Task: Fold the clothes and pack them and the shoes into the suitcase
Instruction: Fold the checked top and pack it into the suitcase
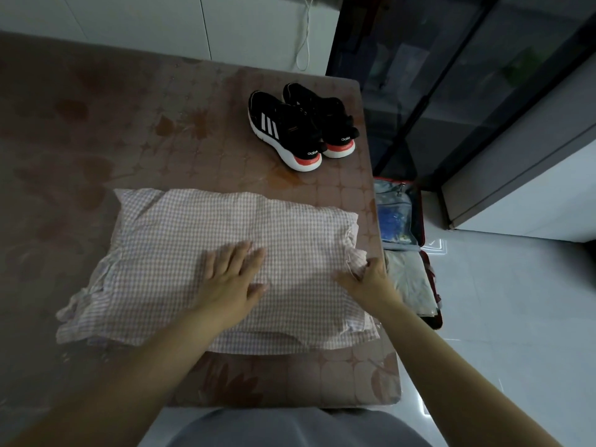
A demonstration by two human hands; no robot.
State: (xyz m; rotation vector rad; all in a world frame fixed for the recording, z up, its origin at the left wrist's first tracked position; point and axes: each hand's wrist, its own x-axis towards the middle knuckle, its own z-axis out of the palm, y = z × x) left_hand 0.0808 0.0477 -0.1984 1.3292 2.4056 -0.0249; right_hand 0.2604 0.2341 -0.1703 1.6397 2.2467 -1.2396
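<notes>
On the bed (pixel 96 130) lies a checked garment (pixel 180 253), partly folded; an open suitcase (pixel 422 217) sits on the floor beside it, with black shoes (pixel 300 127) farther back. The left hand (pixel 232 279) presses flat on the cloth with its fingers straight and slightly apart, and the right hand (pixel 366 279) pinches the bunched right edge

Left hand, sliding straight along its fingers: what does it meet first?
The left hand lies flat on the pink-checked folded garment. Beyond the garment's far edge comes brown patterned bedspread, then probably the heel of the nearer black striped sneaker; the line is approximate.
</notes>
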